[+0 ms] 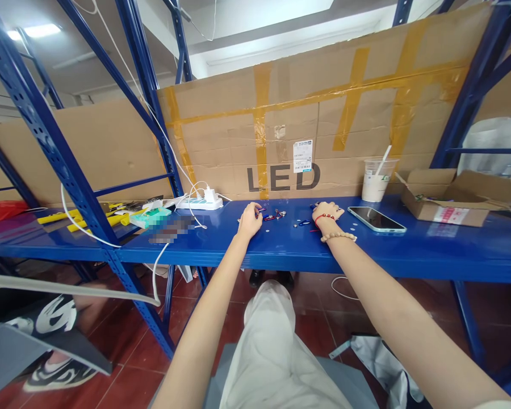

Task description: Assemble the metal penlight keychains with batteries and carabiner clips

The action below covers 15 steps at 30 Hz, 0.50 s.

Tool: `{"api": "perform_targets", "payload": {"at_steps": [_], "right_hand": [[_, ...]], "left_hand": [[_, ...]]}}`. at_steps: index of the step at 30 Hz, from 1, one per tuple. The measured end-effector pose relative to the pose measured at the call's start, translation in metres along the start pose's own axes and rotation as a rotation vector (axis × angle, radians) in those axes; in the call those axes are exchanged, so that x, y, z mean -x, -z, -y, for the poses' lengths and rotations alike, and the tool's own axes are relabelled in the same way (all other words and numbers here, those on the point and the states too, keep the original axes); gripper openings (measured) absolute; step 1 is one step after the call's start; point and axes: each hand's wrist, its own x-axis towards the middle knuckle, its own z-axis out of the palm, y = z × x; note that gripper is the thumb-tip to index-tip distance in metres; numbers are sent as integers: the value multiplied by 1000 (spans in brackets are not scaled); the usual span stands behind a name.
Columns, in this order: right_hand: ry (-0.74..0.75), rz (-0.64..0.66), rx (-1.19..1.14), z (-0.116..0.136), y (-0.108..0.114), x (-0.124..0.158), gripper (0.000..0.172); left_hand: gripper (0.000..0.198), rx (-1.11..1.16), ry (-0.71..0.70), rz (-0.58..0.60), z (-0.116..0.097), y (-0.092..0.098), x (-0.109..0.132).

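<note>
Both my arms reach out to a blue metal shelf (281,250) used as a worktop. My left hand (250,220) rests on it with fingers curled over a small part, too tiny to name. My right hand (327,212) lies about a hand's width to the right, fingers bent down onto the surface; a red cord and a bead bracelet (339,236) circle that wrist. Between the hands lie several small red and blue parts (275,215) and round silver pieces (298,224).
A phone (376,219) lies face up right of my right hand, then a plastic cup with a straw (377,179) and an open cardboard box (445,200). A white power strip (199,202) and yellow tools (89,217) are at left. A taped cardboard sheet (323,113) backs the shelf.
</note>
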Motion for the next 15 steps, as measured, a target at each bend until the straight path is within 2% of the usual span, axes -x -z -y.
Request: {"api": "perform_targets", "payload": {"at_steps": [3, 7, 9, 12, 15], "right_hand": [[-148, -71, 27, 5, 2, 5, 24], [-86, -72, -12, 13, 13, 15, 21], [42, -71, -68, 18, 18, 21, 22], [311, -56, -166, 27, 21, 29, 22], [564, 30, -224, 35, 18, 34, 19]], "left_hand": [[16, -105, 47, -11, -5, 5, 2], [16, -227, 146, -18, -9, 9, 3], [18, -262, 185, 9, -9, 9, 4], [23, -297, 184, 120, -9, 7, 5], [29, -328, 192, 200, -9, 6, 7]]}}
